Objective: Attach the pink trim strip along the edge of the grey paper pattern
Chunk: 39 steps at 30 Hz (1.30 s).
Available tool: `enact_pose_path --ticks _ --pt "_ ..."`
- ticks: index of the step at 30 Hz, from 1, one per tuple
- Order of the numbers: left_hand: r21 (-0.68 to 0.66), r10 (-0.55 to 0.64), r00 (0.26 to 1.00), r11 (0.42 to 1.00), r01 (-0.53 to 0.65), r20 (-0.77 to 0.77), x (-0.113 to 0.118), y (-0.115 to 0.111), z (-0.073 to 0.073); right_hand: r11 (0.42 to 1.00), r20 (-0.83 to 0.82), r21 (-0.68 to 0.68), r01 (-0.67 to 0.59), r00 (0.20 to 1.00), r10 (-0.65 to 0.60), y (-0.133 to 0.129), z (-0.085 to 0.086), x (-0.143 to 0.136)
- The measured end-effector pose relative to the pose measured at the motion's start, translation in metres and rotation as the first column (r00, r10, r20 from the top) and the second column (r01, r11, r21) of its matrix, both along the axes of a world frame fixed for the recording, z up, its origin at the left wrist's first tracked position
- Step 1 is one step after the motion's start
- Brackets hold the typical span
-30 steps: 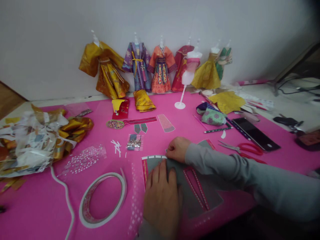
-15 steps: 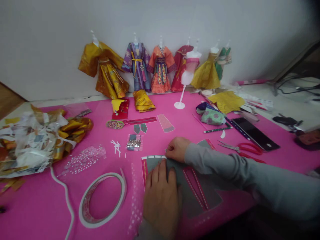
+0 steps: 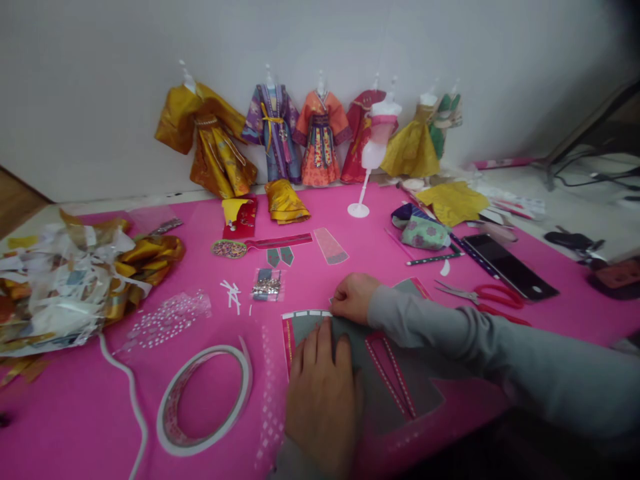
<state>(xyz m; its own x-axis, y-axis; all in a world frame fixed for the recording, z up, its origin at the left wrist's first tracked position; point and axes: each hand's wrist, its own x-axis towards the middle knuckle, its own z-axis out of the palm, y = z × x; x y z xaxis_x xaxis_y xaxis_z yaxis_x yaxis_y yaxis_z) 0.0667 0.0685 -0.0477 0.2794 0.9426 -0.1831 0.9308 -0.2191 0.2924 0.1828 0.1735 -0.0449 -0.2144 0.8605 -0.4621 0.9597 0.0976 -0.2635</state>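
Observation:
A grey-green fabric piece (image 3: 375, 373) with pink trim lies on the pink table. Short white tape strips (image 3: 307, 313) line its curved upper edge. My left hand (image 3: 323, 387) rests flat on the fabric, fingers extended and pointing up toward that edge. At the right end of the strips, my right hand (image 3: 354, 298) is closed in a pinch against the edge; whatever is between its fingertips is too small to make out. The right forearm crosses over the fabric's right part and hides some of it.
A tape roll (image 3: 205, 400) lies at the left, near a heap of scraps (image 3: 75, 280). Red-handled scissors (image 3: 480, 295) and a phone (image 3: 510, 267) are at the right. Behind stand dressed doll forms (image 3: 323, 143) and a bare-based stand (image 3: 359, 210).

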Motion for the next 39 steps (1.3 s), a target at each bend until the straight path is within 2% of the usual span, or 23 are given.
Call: enact_pose_path --ticks 7,12,17,28,39 --pt "0.052 -0.014 1.000 0.999 0.014 -0.004 0.000 0.000 -0.001 1.000 0.004 -0.013 -0.001 1.000 0.001 0.000 0.000 0.000" --pt "0.040 -0.004 1.000 0.999 0.004 0.000 0.000 0.000 -0.002 1.000 0.000 -0.016 0.000 1.000 0.000 0.000 0.003 0.000" --pt "0.111 -0.018 1.000 0.994 0.016 0.015 -0.002 -0.001 -0.006 1.000 -0.004 -0.010 -0.003 1.000 0.003 0.000 0.002 0.000" --pt "0.085 -0.001 1.000 0.996 0.000 0.009 0.000 -0.001 -0.005 1.000 -0.020 -0.013 0.012 1.000 -0.012 0.001 0.002 0.000" --pt "0.148 -0.025 1.000 0.989 0.021 0.020 -0.003 -0.001 -0.011 0.998 -0.074 -0.059 0.035 0.996 -0.040 0.003 0.006 0.002"
